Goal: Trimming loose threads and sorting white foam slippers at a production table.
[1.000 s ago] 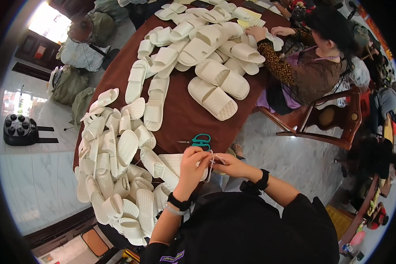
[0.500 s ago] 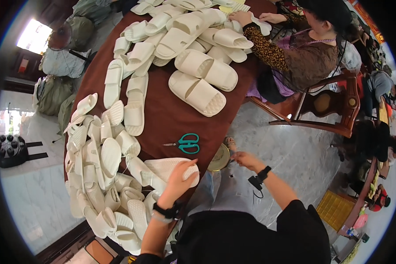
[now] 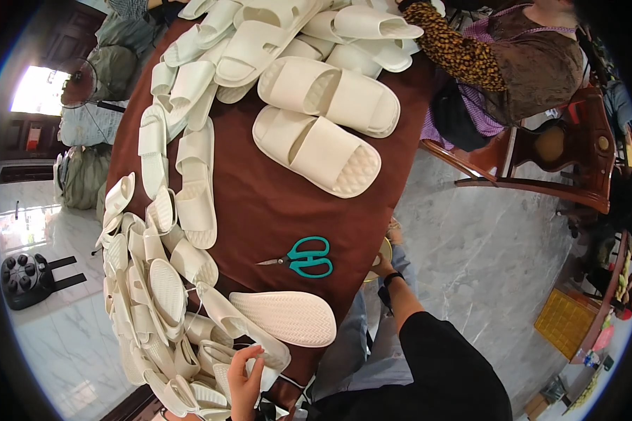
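My left hand (image 3: 244,373) is low at the near edge of the brown table (image 3: 274,210), its fingers closed on a white slipper (image 3: 242,330) that lies on the pile. Just beside it a second white slipper (image 3: 286,316) lies sole up. My right hand (image 3: 383,266), with a black band at the wrist, is down at the table's right edge, holding a yellowish round thing (image 3: 369,270) that is partly hidden by the edge. Teal-handled scissors (image 3: 305,257) lie on the table between my hands, touched by neither.
A heap of small white slippers (image 3: 144,295) runs along the table's left side. Two large pairs (image 3: 317,151) lie further back. Another person in a patterned sleeve (image 3: 456,52) sits at the far right by a wooden chair (image 3: 541,165). Marble floor lies all around.
My right hand has left the slipper and dropped to the table's right edge with the round thing. My left hand stays on the slipper. The view has shifted closer to the table.
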### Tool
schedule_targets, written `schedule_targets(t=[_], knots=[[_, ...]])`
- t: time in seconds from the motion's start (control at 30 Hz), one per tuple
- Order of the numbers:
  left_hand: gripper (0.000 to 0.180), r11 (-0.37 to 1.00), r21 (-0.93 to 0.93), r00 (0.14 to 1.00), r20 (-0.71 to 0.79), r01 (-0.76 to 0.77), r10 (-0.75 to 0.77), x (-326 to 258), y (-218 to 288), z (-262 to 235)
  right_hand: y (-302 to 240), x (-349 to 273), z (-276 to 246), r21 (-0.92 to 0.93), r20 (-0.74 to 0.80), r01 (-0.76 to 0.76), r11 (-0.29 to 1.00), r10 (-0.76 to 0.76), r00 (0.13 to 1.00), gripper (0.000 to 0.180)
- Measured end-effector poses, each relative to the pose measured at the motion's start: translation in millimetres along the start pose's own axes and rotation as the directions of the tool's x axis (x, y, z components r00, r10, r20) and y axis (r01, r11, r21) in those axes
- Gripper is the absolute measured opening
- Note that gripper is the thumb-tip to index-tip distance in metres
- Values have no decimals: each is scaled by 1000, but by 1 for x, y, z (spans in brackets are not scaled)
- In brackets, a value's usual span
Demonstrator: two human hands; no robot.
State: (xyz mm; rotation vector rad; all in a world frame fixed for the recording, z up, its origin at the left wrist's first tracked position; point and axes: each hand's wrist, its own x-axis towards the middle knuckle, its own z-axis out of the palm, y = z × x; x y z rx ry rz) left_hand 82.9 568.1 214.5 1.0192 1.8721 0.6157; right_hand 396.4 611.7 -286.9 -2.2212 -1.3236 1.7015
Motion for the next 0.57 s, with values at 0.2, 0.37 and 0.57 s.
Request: schedule_targets(t=[0.2,0.37,0.57], knots=[[24,999,-27,999,-44,22,-23,-4,-11,-12,24,5,-17,-156,62,-44,987,55,997,48],[24,998,-67,997,-84,-8,3,-19,-19,-23,43,-14,-91,-109,31,153,982,-150,988,24],[26,993,-109,965,-255,37,-64,-85,-36,-37,1,-22,-169,239,325,-167,957,83,942,43]])
